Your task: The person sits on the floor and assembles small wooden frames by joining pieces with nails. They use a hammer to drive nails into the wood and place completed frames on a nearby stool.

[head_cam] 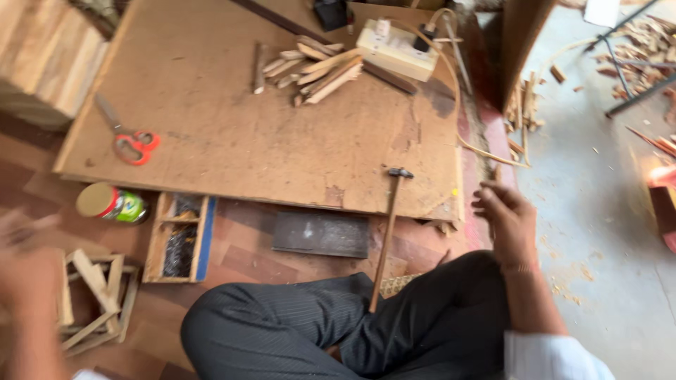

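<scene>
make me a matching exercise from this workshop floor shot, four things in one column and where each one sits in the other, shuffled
Things:
1. orange-handled scissors
2. wooden-handled hammer
3. white power strip
4. round tin with a tan lid

Places:
A. on the floor just off the board's near left corner, beside a small wooden tray
B. at the far edge of the board, next to a pile of short wood sticks
C. on the left part of the flat brown board
D. head on the board's near edge, handle running down to the person's dark trousers

Pairs: 1-C, 2-D, 3-B, 4-A
</scene>
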